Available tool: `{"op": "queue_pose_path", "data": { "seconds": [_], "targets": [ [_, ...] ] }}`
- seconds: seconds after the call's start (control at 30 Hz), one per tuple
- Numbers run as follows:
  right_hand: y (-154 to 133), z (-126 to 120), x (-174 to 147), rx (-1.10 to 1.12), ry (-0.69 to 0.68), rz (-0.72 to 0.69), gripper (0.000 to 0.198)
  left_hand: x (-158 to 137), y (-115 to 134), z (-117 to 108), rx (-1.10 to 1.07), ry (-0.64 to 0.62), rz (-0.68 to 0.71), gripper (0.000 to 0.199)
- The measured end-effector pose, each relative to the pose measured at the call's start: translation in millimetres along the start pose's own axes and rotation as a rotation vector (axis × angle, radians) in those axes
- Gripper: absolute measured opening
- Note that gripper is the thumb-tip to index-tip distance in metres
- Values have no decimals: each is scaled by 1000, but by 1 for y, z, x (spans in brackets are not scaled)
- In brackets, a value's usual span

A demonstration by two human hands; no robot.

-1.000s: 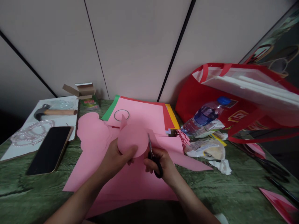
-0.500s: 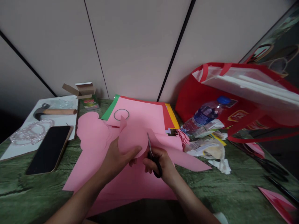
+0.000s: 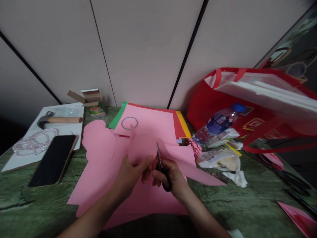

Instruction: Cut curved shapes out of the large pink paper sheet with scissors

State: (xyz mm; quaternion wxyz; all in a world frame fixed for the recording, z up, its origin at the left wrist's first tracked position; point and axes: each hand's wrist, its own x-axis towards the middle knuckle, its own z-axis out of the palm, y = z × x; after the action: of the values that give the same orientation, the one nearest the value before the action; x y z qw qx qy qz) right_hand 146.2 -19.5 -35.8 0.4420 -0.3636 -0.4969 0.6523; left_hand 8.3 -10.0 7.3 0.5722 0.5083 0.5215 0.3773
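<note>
Cutting in hand: right hand [image 3: 173, 177] grips scissors [image 3: 162, 167], left hand [image 3: 130, 175] pinches pink paper piece [image 3: 143, 145] at desk [image 3: 37, 205] centre, water bottle [image 3: 218, 124] toward two o'clock. Next move likely calls for turning paper into blades.

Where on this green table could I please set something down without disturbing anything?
Bare green tabletop lies right of the big pink sheet, before the wrappers. Another patch lies in front of the phone. The middle, around both hands and scissors, is crowded.
</note>
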Motion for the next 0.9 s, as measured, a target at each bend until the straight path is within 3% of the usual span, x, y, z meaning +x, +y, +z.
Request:
{"op": "queue_pose_path", "data": {
  "seconds": [0.1,0.5,0.9],
  "targets": [
    [3,-1,1,-13,20,5,24,0,1,0,74,81,3,35],
    [-6,1,2,-7,61,-4,28,-2,15,-3,218,64,-35,11],
    [1,-2,2,-31,71,-20,25,-1,11,-3,227,53,-21,11]
  ]
}}
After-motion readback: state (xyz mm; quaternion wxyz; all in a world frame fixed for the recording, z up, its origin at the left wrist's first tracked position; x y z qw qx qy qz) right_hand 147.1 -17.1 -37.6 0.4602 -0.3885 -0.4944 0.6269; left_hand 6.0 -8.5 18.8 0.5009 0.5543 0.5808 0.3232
